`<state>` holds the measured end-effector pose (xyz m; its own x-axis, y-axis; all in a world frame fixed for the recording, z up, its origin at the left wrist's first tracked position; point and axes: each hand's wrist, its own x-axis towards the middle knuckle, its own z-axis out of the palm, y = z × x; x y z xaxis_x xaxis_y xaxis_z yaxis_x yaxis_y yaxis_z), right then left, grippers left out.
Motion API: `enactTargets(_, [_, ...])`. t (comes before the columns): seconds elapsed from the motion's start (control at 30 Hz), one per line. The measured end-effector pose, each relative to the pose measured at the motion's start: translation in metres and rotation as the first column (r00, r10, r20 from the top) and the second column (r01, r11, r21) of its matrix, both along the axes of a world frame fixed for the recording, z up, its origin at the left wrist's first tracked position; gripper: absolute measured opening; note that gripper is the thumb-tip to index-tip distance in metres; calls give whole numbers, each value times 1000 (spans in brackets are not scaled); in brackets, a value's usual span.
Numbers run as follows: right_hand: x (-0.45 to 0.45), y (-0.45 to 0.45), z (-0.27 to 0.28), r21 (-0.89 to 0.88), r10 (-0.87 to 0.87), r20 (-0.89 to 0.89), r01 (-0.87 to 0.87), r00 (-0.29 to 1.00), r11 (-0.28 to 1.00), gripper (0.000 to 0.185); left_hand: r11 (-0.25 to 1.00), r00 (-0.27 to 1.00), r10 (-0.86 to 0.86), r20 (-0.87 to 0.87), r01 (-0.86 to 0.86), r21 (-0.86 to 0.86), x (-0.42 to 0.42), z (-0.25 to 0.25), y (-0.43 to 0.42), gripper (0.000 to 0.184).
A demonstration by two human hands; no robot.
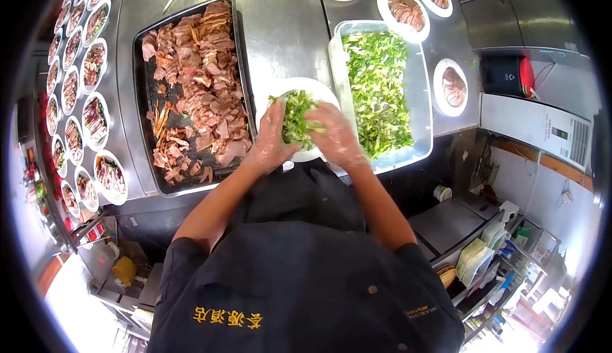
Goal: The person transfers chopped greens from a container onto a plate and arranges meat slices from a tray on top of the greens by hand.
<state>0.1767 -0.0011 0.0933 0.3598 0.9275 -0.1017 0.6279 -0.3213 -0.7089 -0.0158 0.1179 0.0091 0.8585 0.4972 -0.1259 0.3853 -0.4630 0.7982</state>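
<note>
A heap of chopped greens (298, 116) sits on a white plate (307, 83) at the near edge of the steel counter. My left hand (273, 137), in what looks like a clear glove, cups the left side of the heap with its fingers pointing away from me. On the other side my right hand (338, 135) curls over the greens, its fingers somewhat blurred. Between them the two hands press the greens together. Left of my hands lies a dark tray (153, 92) of sliced cooked meat (210, 92).
A clear plastic tub (421, 111) of chopped greens stands close on the right. Plates of sliced meat (454, 88) line the far right. Several filled plates (109, 176) crowd the counter's left end. A small white strip (170, 2) lies behind the tray.
</note>
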Motion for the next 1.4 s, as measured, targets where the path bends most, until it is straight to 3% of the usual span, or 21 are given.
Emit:
enactTargets(0.1, [-16,0,-38,-4,-25,24,25,999,1000,48,998,994,-7,108,1,64,11,-15,-4,139])
enactTargets(0.17, [-21,-6,-48,159,-128,-6,127,992,979,42,997,998,-18,57,14,75,12,-11,-6,144])
enactTargets(0.23, [-23,-6,-61,114,-259,-107,271,960,956,34,997,1000,-19,-1,19,69,19,-8,-5,137])
enactTargets(0.3, [-16,2,-71,224,-330,82,305,940,926,29,953,978,-110,-178,155,260,29,-6,-4,130])
enactTargets(0.47, [-31,35,-128,408,-399,1,364,917,837,19,934,997,-20,74,-8,358,44,-40,-9,109])
enactTargets(0.53, [-40,38,-136,367,-443,-86,442,892,818,18,967,977,55,208,-104,234,42,-58,-14,98])
enactTargets(0.67, [-43,35,-118,331,-477,-176,508,861,795,14,964,948,94,303,-162,209,44,-33,-14,95])
enactTargets(0.77, [-34,23,-41,401,-424,-168,455,890,795,15,958,959,79,273,-149,245,36,15,-7,94])
enactTargets(0.83, [-9,-1,-7,489,-371,-127,384,920,783,22,990,994,82,78,-90,105,22,72,4,78])
enactTargets(0.9, [32,-27,6,543,-478,25,390,878,744,19,982,983,89,160,-113,151,1,106,28,49])
enactTargets(0.97, [78,-64,-4,323,-486,252,401,837,857,23,978,889,84,449,-160,132,-30,89,52,23])
enactTargets(1.03, [108,-99,-34,39,-232,564,255,792,966,30,968,874,186,450,-241,68,-57,101,66,18])
enactTargets(1.07, [115,-111,-49,44,-235,563,256,792,966,30,945,902,216,374,-290,154,-77,74,69,12])
enactTargets(1.1, [119,-122,-63,-211,-120,538,271,834,939,29,943,902,220,372,-294,154,-81,72,68,12])
enactTargets(1.13, [125,-130,-73,-454,-11,484,262,875,852,28,937,951,308,-21,-300,182,-84,70,66,7])
enactTargets(1.17, [132,-133,-79,-449,-11,483,258,875,856,28,933,842,355,-405,-290,215,-85,69,70,4])
enactTargets(1.2, [140,-133,-82,-438,-27,433,237,901,867,25,943,706,329,-628,-205,264,-83,67,75,20])
enactTargets(1.23, [141,-136,-85,-433,-41,377,215,925,875,22,942,702,330,-631,-205,266,-86,69,70,20])
enactTargets(1.3, [140,-125,-68,-419,-99,371,261,923,869,18,900,759,397,-516,-211,381,-80,89,55,44])
enactTargets(1.33, [143,-123,-67,-495,-80,373,271,925,825,21,934,815,288,-503,-122,336,-83,81,51,63])
enactTargets(1.4, [140,-126,-62,-574,-52,376,277,925,770,24,961,858,218,-464,-106,255,-59,87,34,64])
